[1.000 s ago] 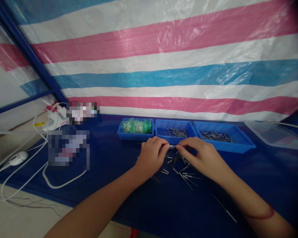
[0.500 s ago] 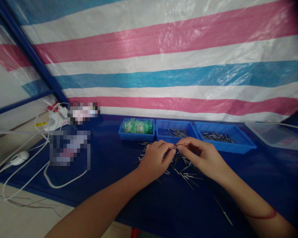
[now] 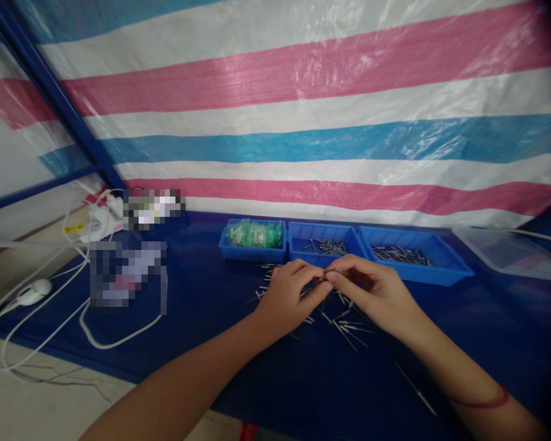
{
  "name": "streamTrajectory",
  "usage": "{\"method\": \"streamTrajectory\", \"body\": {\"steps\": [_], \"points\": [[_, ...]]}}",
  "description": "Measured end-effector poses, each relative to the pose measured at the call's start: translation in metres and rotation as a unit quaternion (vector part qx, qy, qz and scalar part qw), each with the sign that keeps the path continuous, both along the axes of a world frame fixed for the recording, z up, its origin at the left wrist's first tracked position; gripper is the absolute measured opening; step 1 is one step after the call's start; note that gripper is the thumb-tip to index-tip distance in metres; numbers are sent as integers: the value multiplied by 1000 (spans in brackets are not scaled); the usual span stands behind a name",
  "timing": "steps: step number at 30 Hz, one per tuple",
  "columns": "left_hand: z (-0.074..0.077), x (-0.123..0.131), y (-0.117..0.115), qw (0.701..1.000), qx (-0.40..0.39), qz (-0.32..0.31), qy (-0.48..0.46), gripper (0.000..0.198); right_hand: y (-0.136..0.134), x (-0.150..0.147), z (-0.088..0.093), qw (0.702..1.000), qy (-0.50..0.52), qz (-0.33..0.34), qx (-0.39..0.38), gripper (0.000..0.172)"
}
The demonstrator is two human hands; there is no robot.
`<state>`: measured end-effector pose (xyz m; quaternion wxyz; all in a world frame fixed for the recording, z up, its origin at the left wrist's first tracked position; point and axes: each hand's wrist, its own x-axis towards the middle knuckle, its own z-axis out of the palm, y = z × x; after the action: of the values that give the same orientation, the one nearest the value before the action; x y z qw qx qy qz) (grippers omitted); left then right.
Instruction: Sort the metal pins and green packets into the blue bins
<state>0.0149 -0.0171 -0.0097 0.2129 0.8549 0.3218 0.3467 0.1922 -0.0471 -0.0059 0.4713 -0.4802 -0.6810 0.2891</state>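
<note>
My left hand (image 3: 290, 297) and my right hand (image 3: 374, 293) meet fingertip to fingertip just above the blue table cover (image 3: 239, 361). Both pinch a thin metal pin (image 3: 327, 277) between thumb and fingers; the pin is mostly hidden. Under and around the hands lies a scatter of loose metal pins (image 3: 344, 321). Just behind the hands stand three blue trays: the left tray (image 3: 252, 250) holds green plastic parts, the middle tray (image 3: 303, 252) and the right tray (image 3: 441, 269) hold metal pins.
A striped pink, white and blue tarp (image 3: 303, 122) hangs behind the table. White cables (image 3: 114, 340) and a white mouse (image 3: 32, 292) lie at the left. A clear plastic tray (image 3: 509, 251) sits at the far right. One long pin (image 3: 416, 392) lies near my right forearm.
Both hands have lifted slightly off the pile and drawn together, fingertips now pinched on one pin. The trays and the loose pins have stayed put.
</note>
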Motion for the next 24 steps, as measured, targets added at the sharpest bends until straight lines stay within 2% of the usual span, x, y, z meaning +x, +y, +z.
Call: {"method": "streamTrajectory", "body": {"steps": [8, 15, 19, 21, 24], "points": [[0, 1, -1, 1000, -3, 7, -3, 17, -2, 2, 6, 999, -21, 13, 21, 17], [8, -1, 0, 998, -3, 15, -67, 12, 0, 6, 8, 999, 5, 24, -48, 20], [6, -2, 1, 998, -5, 25, -63, 16, 3, 7, 7, 998, -17, 33, -59, 22], [4, -3, 1, 999, -11, 30, -40, 23, 5, 12, 7, 999, -30, 7, -39, 22], [5, -3, -2, 1000, 2, 9, -2, 26, 8, 28, 8, 991, -71, -111, 20, 23]]}}
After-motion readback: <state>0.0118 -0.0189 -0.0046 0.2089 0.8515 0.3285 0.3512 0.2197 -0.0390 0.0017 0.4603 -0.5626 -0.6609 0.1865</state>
